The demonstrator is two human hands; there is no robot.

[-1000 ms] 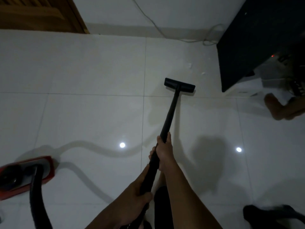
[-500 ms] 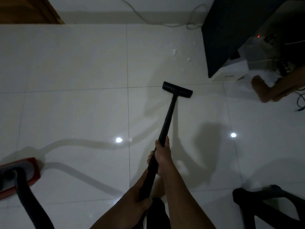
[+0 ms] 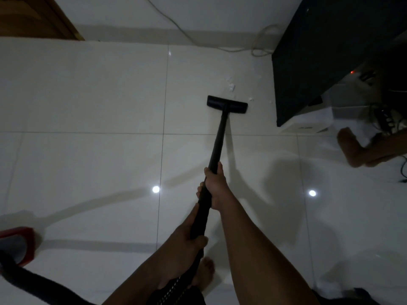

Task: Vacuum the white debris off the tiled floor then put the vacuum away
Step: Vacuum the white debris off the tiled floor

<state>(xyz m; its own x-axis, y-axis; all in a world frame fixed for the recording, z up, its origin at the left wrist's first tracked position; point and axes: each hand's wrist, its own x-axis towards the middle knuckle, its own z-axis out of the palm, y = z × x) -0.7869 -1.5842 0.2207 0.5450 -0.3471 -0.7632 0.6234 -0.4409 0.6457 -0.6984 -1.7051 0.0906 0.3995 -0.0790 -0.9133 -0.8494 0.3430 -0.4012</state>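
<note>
I hold a black vacuum wand (image 3: pixel 219 137) with both hands. My right hand (image 3: pixel 214 187) grips it higher up the tube, and my left hand (image 3: pixel 187 241) grips it lower, near the hose. The flat black floor nozzle (image 3: pixel 227 104) rests on the white tiled floor (image 3: pixel 88 95). Small white debris (image 3: pixel 231 86) lies just beyond the nozzle, with a few more bits (image 3: pixel 251 99) at its right end. The red vacuum body (image 3: pixel 18 244) sits at the left edge, and its black hose (image 3: pixel 33 287) runs along the bottom.
A dark cabinet (image 3: pixel 319 51) stands at the right, with a white box (image 3: pixel 308 122) and cables under it. A wooden furniture leg (image 3: pixel 356 148) is at far right. A cord (image 3: pixel 242 48) runs along the back wall. A wooden door (image 3: pixel 33 16) is at top left.
The nozzle has slid forward toward the white debris near the cabinet. The view has shifted, and the red vacuum body has dropped further toward the left edge.
</note>
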